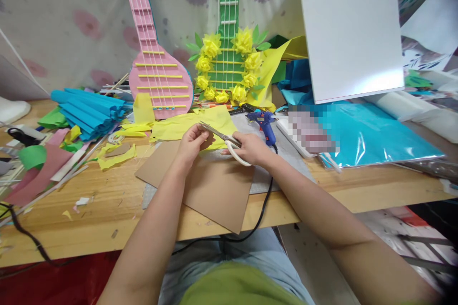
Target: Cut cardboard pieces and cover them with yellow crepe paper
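My right hand [251,148] grips white-handled scissors [223,138], blades pointing left and slightly up over the yellow crepe paper [186,126]. My left hand [193,143] pinches the edge of that yellow paper right at the blade tips. Both hands hover above a brown cardboard sheet [211,190] lying on the wooden table [107,219]. A blue glue gun [264,121] rests just behind my right hand, its black cord running off the table's front edge.
A pink paper guitar [153,71] and a green one ringed with yellow paper flowers [227,64] lean at the back. Folded blue paper [89,107] and scraps lie left. A white board [352,33] and teal sheets [372,136] fill the right.
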`<act>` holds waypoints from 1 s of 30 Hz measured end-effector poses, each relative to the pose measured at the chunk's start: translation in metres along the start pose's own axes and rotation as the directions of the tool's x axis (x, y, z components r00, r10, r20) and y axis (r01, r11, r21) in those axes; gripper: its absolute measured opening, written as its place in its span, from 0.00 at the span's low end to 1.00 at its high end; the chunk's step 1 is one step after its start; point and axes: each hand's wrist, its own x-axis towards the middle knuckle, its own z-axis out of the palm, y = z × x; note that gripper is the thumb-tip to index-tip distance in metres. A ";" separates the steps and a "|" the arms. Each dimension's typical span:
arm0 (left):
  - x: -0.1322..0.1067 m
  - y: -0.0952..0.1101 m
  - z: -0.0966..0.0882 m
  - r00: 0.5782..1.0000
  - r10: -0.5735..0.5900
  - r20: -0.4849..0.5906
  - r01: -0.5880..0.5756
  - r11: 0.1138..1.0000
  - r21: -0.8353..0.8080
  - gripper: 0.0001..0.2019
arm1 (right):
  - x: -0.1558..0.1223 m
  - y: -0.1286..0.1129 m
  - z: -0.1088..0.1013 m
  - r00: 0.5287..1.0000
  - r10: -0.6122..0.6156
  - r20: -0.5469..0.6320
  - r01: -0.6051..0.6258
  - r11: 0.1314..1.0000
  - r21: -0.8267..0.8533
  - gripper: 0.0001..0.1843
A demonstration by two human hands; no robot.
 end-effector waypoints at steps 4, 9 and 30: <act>-0.002 0.003 0.001 1.000 -0.022 -0.023 0.022 1.000 0.019 0.09 | 0.000 0.003 -0.001 1.000 -0.004 -0.010 0.004 1.000 0.017 0.25; -0.003 0.005 0.000 1.000 -0.016 -0.025 0.017 0.998 0.067 0.09 | 0.001 0.006 -0.001 1.000 -0.018 -0.005 0.018 0.999 0.041 0.25; -0.003 0.004 0.002 0.984 -0.147 -0.104 0.153 0.987 0.053 0.13 | 0.014 0.007 0.018 0.987 0.151 0.047 -0.134 0.647 0.751 0.22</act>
